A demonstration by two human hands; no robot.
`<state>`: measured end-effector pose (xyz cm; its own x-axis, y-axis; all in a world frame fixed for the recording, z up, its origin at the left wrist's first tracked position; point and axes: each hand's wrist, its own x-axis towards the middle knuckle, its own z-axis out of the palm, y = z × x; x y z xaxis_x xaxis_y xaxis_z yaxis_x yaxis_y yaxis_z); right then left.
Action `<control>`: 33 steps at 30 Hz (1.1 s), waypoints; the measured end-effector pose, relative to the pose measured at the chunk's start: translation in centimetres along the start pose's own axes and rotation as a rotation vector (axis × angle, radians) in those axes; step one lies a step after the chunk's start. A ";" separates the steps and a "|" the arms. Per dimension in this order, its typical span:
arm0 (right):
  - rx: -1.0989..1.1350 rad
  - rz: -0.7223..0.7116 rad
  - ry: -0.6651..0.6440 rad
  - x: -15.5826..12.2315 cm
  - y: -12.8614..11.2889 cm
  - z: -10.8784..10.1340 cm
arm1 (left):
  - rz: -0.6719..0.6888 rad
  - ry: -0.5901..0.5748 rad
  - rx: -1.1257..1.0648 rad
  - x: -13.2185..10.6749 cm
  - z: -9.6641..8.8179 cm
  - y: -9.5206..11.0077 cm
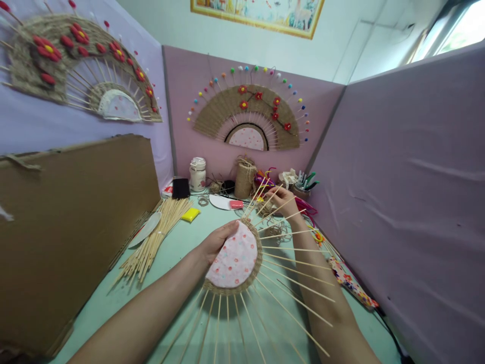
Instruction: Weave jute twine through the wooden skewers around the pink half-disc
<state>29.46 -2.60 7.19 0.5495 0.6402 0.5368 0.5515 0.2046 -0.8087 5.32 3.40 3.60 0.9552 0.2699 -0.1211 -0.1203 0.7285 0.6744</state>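
A half-round fan frame (233, 260) with pink flowered cloth, a jute-wound rim and several thin wooden sticks fanning outward is held upright over the green table. My left hand (215, 241) grips its left edge, thumb on the cloth. My right hand (282, 197) reaches behind the sticks at the far side, fingers pinched together around jute twine near the stick tips. Loose coils of twine (276, 231) lie under the sticks.
A bundle of wooden sticks (155, 237) lies at left beside a large cardboard sheet (71, 227). At the back stand a white jar (197, 173), a jute spool (244, 178) and a pen cup (303, 187). Finished fans hang on the pink partition walls. A patterned cloth strip (350, 283) lies at right.
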 end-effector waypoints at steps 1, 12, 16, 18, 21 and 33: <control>0.006 -0.014 0.035 0.1 -0.3 0.2 | -0.010 0.006 -0.003 0.0 -0.1 0.0; 0.131 -0.143 0.146 1.9 -1.6 1.4 | -0.094 0.054 -0.016 0.2 -0.5 -0.2; 0.158 -0.151 0.178 2.2 -1.5 1.9 | -0.070 0.054 -0.015 0.2 -0.5 -0.2; 0.186 -0.171 0.186 2.3 -1.5 2.1 | -0.050 0.042 -0.017 0.2 -0.5 -0.2; 0.211 -0.184 0.175 2.6 -1.4 2.2 | -0.053 0.026 -0.017 0.2 -0.6 -0.2; 0.270 0.069 -0.090 3.0 -0.2 3.7 | -0.050 -0.035 -0.024 0.1 -0.4 -0.2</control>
<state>28.70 2.06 8.09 0.5150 0.7203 0.4647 0.3216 0.3402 -0.8837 5.34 3.56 3.15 0.9690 0.2109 -0.1286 -0.0780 0.7552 0.6508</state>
